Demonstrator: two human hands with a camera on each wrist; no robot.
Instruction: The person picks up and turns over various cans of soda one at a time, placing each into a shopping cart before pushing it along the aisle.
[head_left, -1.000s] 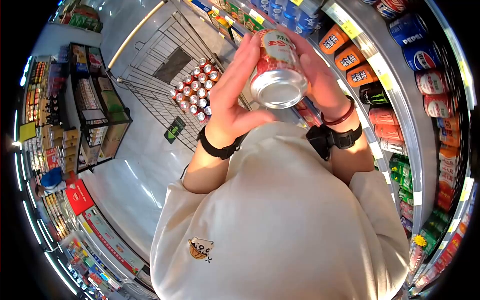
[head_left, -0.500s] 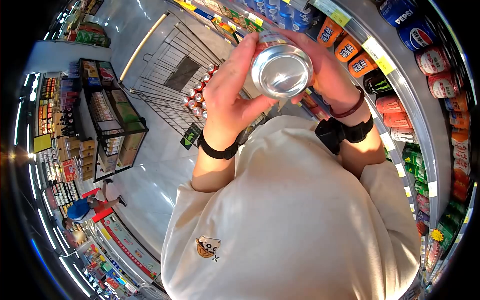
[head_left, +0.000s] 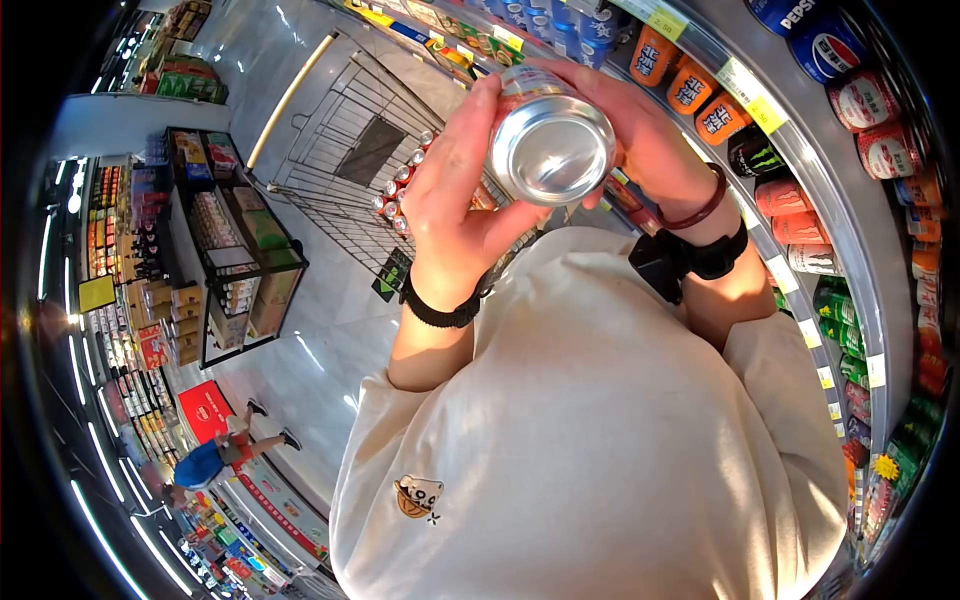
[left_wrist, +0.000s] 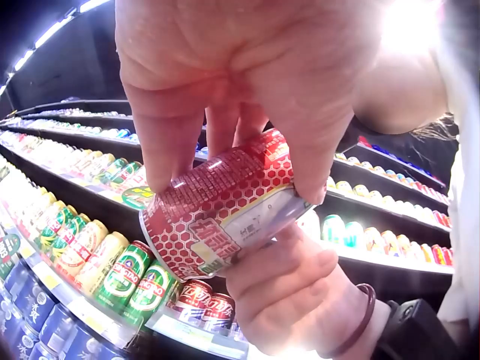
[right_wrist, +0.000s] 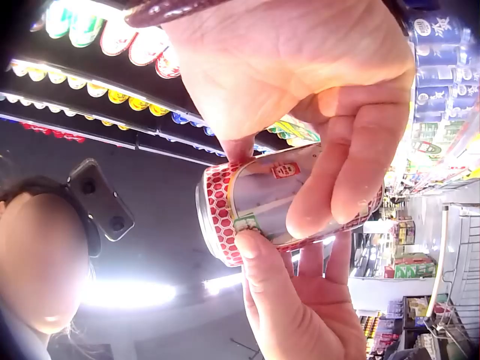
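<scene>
Both hands hold a red-and-white drink can [head_left: 555,150] in front of the chest, its silver bottom turned toward the head camera. My left hand [head_left: 445,190] grips one side, thumb below the base rim. On the other side my right hand [head_left: 650,140] curls its fingers against the can. The left wrist view shows the can [left_wrist: 225,210] tilted, with a red honeycomb pattern and small print, pinched between the left thumb and fingers. From the right wrist, a pale panel of the can [right_wrist: 262,195] faces the right palm, and the left thumb presses near one end.
A wire shopping cart [head_left: 325,190] with several red cans [head_left: 390,192] stands ahead on the left. Close on the right, shelves hold orange cans [head_left: 690,88], Pepsi cans [head_left: 828,48] and green cans [head_left: 838,305]. A display rack [head_left: 235,255] and a walking person [head_left: 205,462] are farther left.
The can has tipped so that its bottom faces the head camera more squarely, hiding most of its side. Both hands keep hold of it. The person at the far left has walked farther into view.
</scene>
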